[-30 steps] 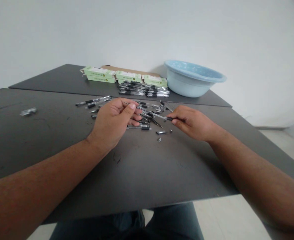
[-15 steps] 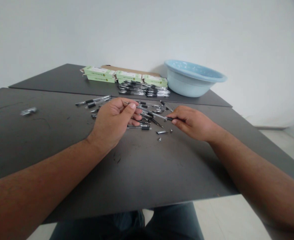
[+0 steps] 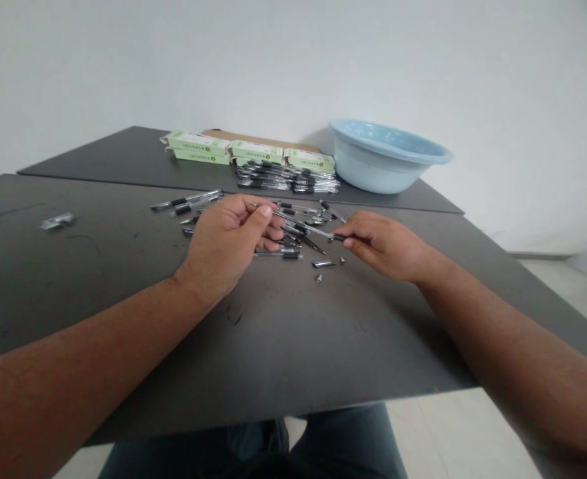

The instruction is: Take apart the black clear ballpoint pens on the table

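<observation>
My left hand (image 3: 226,243) pinches one end of a thin pen refill (image 3: 313,229) between thumb and fingers. The refill slants down to the right, its far end at the opening of a pen barrel (image 3: 340,237) with a black grip. Around that barrel my right hand (image 3: 388,245) is closed, hiding most of it. I cannot tell how far the refill sits inside. Loose pens and pen parts (image 3: 293,254) lie beneath and behind my hands. Closer to me are a short pen piece (image 3: 324,264) and two small silver cone tips, one of them a pen tip (image 3: 319,278).
Several green boxes (image 3: 201,148) stand at the back, with a pile of pens (image 3: 273,177) before them. A light blue basin (image 3: 388,159) is at the back right. A small clear plastic bundle (image 3: 57,221) lies on the left of the dark table (image 3: 283,359).
</observation>
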Tool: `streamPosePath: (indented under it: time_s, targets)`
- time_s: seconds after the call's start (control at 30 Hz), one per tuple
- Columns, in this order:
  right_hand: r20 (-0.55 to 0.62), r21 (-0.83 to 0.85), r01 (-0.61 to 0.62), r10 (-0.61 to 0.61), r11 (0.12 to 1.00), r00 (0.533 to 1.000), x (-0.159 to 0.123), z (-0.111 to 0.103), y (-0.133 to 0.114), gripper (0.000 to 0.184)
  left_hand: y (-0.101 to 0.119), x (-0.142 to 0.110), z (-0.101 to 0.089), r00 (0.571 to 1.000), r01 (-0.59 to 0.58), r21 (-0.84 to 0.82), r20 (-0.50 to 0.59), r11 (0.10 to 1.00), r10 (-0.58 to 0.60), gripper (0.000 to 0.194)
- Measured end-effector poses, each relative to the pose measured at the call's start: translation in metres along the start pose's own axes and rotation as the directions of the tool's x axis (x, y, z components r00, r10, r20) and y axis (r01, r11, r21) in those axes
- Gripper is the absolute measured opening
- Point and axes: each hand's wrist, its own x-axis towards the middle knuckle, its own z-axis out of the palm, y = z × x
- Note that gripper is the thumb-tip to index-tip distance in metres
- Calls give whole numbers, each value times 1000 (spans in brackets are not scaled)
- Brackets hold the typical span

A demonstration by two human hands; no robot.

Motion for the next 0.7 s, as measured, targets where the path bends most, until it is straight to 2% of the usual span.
streamPosePath:
  time_s: [0.47, 0.7]
  targets:
    - [17, 3, 2, -3, 1000, 1000, 1, 0, -1, 29, 0, 0, 1, 1000, 3, 24, -3, 1000, -3, 16]
    - [8, -12, -1, 1, 1000, 1000, 2, -1, -2, 30, -2, 0, -3, 999, -8, 119, 55, 993, 1, 23]
